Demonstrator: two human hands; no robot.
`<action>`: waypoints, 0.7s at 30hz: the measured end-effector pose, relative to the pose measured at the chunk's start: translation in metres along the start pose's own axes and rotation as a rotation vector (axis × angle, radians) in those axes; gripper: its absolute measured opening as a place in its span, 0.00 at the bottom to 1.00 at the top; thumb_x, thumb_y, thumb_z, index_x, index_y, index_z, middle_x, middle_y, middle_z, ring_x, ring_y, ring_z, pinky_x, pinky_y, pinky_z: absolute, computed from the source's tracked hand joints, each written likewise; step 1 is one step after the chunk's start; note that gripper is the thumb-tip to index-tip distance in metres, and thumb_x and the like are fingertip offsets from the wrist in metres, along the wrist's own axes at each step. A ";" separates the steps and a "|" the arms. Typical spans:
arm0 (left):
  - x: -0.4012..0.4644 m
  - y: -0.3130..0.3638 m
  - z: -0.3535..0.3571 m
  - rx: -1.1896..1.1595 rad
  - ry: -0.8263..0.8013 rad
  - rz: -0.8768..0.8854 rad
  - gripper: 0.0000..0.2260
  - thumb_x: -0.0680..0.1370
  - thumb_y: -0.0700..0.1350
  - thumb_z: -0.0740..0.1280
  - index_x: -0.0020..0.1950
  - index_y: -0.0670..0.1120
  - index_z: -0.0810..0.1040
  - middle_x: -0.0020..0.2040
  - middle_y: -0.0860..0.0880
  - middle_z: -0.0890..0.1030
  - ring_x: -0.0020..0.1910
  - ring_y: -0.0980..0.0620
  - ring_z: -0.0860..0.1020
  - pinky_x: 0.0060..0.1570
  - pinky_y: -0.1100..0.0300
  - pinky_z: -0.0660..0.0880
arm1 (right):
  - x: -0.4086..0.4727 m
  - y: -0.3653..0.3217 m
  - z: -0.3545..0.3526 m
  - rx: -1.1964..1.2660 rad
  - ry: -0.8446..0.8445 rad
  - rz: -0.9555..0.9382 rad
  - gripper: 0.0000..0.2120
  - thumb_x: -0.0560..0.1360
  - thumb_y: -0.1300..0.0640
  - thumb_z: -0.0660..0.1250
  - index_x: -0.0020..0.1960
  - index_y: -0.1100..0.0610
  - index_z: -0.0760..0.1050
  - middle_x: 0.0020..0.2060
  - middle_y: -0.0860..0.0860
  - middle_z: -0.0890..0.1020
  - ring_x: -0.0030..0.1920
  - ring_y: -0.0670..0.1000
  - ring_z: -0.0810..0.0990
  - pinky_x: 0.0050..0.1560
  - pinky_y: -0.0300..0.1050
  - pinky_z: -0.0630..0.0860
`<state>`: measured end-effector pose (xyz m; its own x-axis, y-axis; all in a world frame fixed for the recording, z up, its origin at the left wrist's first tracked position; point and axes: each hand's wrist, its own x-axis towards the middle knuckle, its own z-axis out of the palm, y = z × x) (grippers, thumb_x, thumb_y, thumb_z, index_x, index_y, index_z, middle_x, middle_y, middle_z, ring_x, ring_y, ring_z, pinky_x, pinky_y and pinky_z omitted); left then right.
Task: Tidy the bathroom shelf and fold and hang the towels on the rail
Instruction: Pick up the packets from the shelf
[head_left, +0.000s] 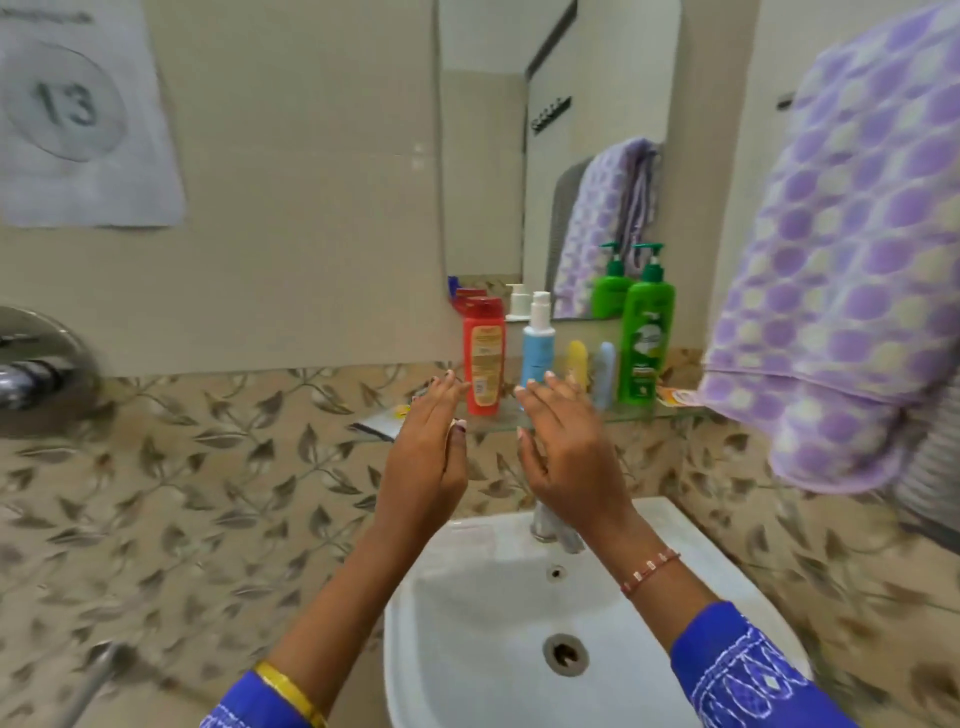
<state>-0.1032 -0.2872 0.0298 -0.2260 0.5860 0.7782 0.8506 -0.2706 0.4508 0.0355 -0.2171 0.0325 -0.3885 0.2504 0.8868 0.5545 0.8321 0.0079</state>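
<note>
A glass shelf (670, 413) under the mirror carries a red bottle (484, 356), a blue-and-white pump bottle (538, 345), a small yellow bottle (577, 361), a small pale blue bottle (605, 371) and a tall green pump bottle (645, 345), all upright. A flat packet (376, 423) lies at the shelf's left end. My left hand (428, 452) and my right hand (569, 447) are raised in front of the shelf, fingers apart, holding nothing. A purple-and-white checked towel (852, 260) hangs folded on the right wall.
A white washbasin (467, 623) with a chrome tap (545, 522) sits below my hands. The mirror (561, 130) reflects the towel and bottles. A chrome wall fitting (31, 369) juts out at the left, under a paper sheet (78, 114) numbered 13. An orange packet (678, 397) lies by the green bottle.
</note>
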 end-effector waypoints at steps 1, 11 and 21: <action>0.005 -0.012 -0.004 0.008 0.009 -0.018 0.21 0.77 0.41 0.55 0.69 0.43 0.67 0.71 0.45 0.68 0.71 0.52 0.63 0.71 0.58 0.58 | 0.007 -0.005 0.014 0.019 -0.012 -0.007 0.17 0.71 0.63 0.66 0.59 0.66 0.76 0.55 0.61 0.81 0.60 0.61 0.77 0.66 0.59 0.69; 0.018 -0.075 -0.013 0.000 0.026 -0.128 0.17 0.79 0.37 0.57 0.68 0.45 0.69 0.69 0.47 0.71 0.71 0.50 0.65 0.69 0.55 0.62 | 0.018 -0.027 0.091 0.080 -0.209 -0.027 0.19 0.68 0.62 0.69 0.59 0.64 0.76 0.55 0.59 0.81 0.59 0.59 0.78 0.65 0.53 0.68; 0.067 -0.147 0.003 -0.068 0.055 -0.167 0.17 0.78 0.35 0.58 0.66 0.44 0.71 0.67 0.47 0.73 0.69 0.53 0.67 0.66 0.64 0.60 | 0.050 -0.014 0.183 0.130 -0.507 -0.071 0.23 0.67 0.63 0.68 0.62 0.62 0.73 0.57 0.59 0.78 0.59 0.59 0.75 0.61 0.52 0.70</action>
<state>-0.2417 -0.2058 0.0147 -0.3889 0.5847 0.7120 0.7653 -0.2253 0.6030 -0.1266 -0.1259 -0.0080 -0.7468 0.3723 0.5511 0.4303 0.9023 -0.0265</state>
